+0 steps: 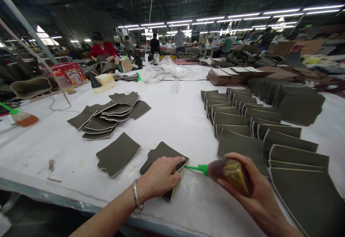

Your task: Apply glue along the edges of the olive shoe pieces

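My left hand (159,177) rests on a dark olive cut piece (159,155) near the table's front edge, fingers curled and pressing its right edge down. My right hand (250,190) is wrapped round a brown glue bottle (229,170). Its green nozzle (195,167) points left and touches the piece's right edge beside my left fingertips. A second single piece (118,154) lies just to the left.
A loose heap of the same pieces (107,116) lies at centre left. Overlapping rows of pieces (258,125) fill the right side of the white table (175,111). Another glue bottle (23,117) lies far left. People work at tables behind.
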Demonstrator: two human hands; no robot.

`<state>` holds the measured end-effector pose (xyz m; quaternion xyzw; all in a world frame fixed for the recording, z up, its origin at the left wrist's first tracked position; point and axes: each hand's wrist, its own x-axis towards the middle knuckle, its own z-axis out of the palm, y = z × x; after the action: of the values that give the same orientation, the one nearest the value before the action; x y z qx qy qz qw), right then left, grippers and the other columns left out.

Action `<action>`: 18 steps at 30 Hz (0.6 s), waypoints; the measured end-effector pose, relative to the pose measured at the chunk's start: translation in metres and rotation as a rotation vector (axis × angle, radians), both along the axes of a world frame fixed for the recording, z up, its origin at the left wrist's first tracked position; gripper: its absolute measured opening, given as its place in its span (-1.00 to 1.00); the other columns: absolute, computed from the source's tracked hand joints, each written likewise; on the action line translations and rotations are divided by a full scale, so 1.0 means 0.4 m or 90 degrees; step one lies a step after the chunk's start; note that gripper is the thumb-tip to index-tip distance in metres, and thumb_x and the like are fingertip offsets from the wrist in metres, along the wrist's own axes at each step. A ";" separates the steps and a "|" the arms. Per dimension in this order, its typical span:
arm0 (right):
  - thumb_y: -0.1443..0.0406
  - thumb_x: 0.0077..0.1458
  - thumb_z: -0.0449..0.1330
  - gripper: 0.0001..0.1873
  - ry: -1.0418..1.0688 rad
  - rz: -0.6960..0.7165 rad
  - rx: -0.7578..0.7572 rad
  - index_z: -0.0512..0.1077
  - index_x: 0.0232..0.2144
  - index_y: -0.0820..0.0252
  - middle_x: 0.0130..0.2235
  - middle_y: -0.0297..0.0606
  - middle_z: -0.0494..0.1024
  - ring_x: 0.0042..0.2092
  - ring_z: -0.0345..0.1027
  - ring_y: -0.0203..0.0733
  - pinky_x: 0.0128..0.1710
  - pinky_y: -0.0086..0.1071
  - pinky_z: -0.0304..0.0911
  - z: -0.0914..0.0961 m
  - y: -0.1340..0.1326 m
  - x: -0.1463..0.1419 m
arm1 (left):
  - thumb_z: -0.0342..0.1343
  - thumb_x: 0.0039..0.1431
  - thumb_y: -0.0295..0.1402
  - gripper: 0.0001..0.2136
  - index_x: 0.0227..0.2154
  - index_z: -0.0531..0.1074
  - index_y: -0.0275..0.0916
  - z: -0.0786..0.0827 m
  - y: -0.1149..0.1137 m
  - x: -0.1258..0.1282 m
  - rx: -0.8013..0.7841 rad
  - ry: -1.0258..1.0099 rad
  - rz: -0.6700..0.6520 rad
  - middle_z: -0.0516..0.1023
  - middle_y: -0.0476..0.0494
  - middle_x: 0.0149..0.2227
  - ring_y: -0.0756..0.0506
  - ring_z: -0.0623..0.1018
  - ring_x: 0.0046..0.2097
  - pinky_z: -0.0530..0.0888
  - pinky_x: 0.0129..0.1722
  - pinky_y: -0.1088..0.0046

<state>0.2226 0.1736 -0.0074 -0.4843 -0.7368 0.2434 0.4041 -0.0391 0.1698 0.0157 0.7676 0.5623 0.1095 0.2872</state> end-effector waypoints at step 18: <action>0.03 -0.04 0.35 -0.49 0.602 -0.079 -0.474 0.47 -0.05 0.06 -0.04 -0.16 0.55 -0.06 0.45 0.10 -0.21 -0.17 0.43 -0.015 -0.051 0.034 | -0.05 0.08 -0.42 -0.58 0.02 0.42 -0.23 0.009 -0.018 -0.047 0.006 -0.115 0.120 0.53 -0.05 -0.29 -0.03 0.46 -0.37 0.38 -0.30 0.47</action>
<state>0.2362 0.1533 -0.0134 -0.4747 -0.3127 0.6497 0.5048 -0.0580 0.1627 0.0194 0.6998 0.6033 0.2072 0.3215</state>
